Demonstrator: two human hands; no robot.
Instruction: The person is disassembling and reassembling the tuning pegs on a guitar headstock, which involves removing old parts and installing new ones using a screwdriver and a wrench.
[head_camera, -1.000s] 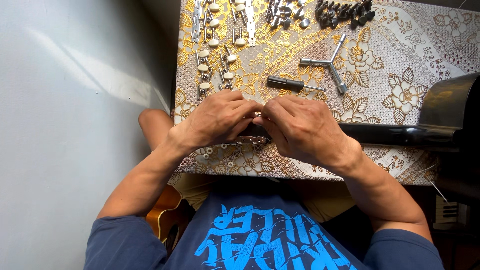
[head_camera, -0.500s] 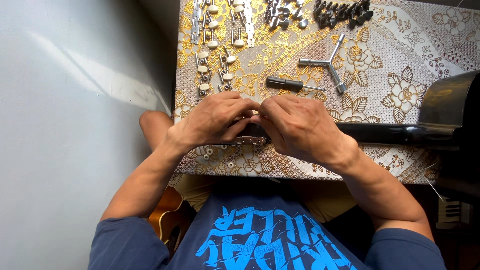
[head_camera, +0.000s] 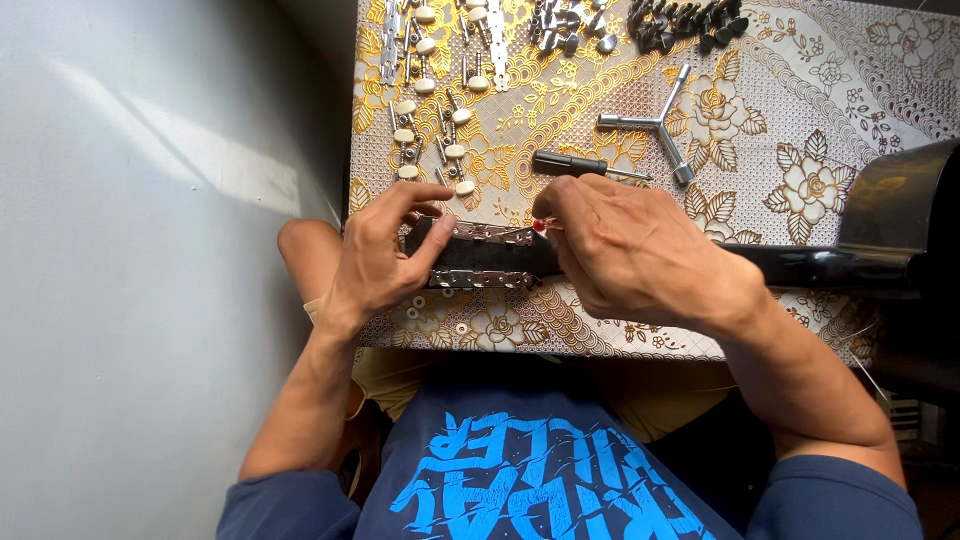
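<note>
A black guitar headstock (head_camera: 478, 256) lies on the table's near edge, with metal tuner plates along its upper side (head_camera: 490, 232) and lower side (head_camera: 480, 280). My left hand (head_camera: 385, 250) grips the headstock's left end, thumb below and fingers over the top. My right hand (head_camera: 640, 250) rests over the neck (head_camera: 800, 265) and pinches a small red-tipped piece (head_camera: 541, 226) at the right end of the upper plate. What the piece is, I cannot tell.
A gold floral tablecloth (head_camera: 800, 130) covers the table. On it lie a black-handled screwdriver (head_camera: 570, 163), a three-armed metal wrench (head_camera: 655, 122), rows of cream-knobbed tuning pegs (head_camera: 430, 110) and dark pegs (head_camera: 690, 18). The black guitar body (head_camera: 890, 215) sits at right, and a grey wall (head_camera: 150, 250) at left.
My hands, pressed together over the headstock before, have drawn apart. The headstock and its plates now show between them.
</note>
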